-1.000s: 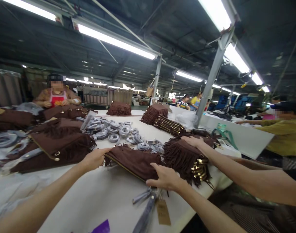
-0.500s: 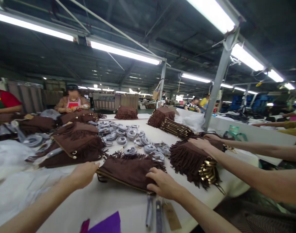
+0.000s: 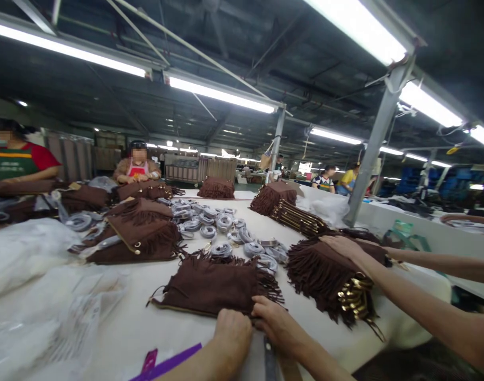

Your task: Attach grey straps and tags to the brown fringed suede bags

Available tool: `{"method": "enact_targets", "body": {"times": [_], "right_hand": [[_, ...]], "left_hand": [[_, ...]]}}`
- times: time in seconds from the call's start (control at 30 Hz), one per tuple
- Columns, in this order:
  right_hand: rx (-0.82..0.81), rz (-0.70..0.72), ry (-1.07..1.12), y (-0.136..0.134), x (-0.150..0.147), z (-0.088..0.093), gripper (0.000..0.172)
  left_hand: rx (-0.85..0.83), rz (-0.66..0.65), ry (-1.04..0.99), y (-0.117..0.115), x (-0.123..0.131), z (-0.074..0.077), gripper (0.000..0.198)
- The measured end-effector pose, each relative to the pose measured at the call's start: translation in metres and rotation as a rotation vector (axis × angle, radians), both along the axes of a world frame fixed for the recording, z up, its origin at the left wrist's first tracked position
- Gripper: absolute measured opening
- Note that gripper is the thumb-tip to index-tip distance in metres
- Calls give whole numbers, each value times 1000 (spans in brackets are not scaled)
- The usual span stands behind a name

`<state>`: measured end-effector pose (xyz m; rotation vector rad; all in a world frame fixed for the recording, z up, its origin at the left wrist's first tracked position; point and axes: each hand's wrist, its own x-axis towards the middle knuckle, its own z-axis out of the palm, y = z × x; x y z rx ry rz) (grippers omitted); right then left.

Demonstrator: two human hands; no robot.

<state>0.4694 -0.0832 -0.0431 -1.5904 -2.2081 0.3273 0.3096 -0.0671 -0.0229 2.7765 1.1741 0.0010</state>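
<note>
A brown fringed bag [image 3: 214, 283] lies flat in front of me, its zipped edge toward me and its fringe on the far side. At the near edge, left of the right corner, my left hand [image 3: 233, 336] is closed, and what its fingers pinch is hidden. Right beside it, my right hand [image 3: 279, 325] grips the bag's near right corner with curled fingers. Grey straps with a tag hang below that corner, partly covered by my hands. Wrapped grey coiled straps [image 3: 222, 250] lie just beyond the bag.
At right, a co-worker's hands [image 3: 341, 246] rest on a stack of fringed bags [image 3: 317, 270] with gold clasps. More brown bags [image 3: 146, 227] and clear plastic [image 3: 79, 312] lie left. A purple strip [image 3: 174, 360] is near the front. Other people sit across the white table [image 3: 142, 286].
My left hand has left the bag's left corner and moved right, beside my right hand. My right hand has shifted slightly to the near right corner. The view has turned a little left.
</note>
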Motion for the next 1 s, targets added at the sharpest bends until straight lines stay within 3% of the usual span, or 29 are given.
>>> {"method": "enact_targets", "body": {"times": [0.13,0.23,0.37,0.43,0.53,0.67,0.77,0.9,1.0], "right_hand": [[11,66,26,2,10,2,22],[17,62,-8,7,20,2,23],[7,-45,-180,12,34,5,25],[17,-55,-297,13,37,7,26],[94,-42,-441,16,28,11,34],[160,147,-309,18,-22,23,27],[69,342,-166,18,-81,36,23],[-54,455,-118,20,-152,44,20],[-162,513,-176,26,-185,39,20]], "left_hand": [[78,60,62,20,-51,18,28],[108,155,117,42,-112,29,28],[126,291,119,64,-198,38,26],[122,313,54,59,-234,45,25],[149,299,-237,35,-271,60,29],[187,328,-525,-10,-293,73,29],[204,387,-559,-33,-305,59,25],[200,444,-490,-44,-321,6,26],[172,447,-419,-46,-328,-31,33]]}}
